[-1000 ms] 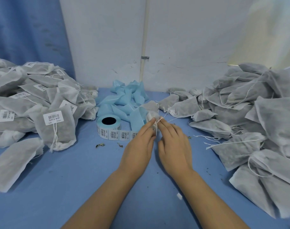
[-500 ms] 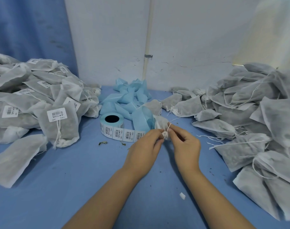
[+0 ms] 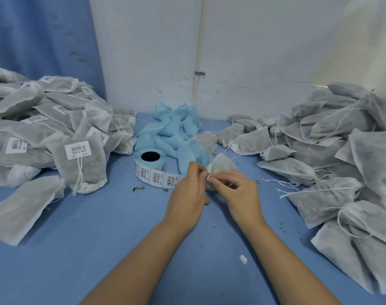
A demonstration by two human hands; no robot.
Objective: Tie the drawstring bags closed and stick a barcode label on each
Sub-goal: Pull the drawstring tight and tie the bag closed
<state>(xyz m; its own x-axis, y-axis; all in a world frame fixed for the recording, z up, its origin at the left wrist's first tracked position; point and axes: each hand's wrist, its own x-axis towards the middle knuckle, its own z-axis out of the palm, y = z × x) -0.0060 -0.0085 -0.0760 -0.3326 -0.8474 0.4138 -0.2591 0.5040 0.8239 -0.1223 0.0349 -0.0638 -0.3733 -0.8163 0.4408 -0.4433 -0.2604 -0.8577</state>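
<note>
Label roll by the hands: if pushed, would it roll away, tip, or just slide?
The label roll lies flat, core hole upward, so it would probably slide rather than roll. Its unwound strip of labels looks floppy and would likely drag behind. The wound body looks compact, probably stiff to grip.

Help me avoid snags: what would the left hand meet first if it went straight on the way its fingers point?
The drawstring bag, whose neck its fingertips pinch. The left hand points away and slightly right; just beyond, probably, the curled blue backing strip, though depth is unclear.
</note>
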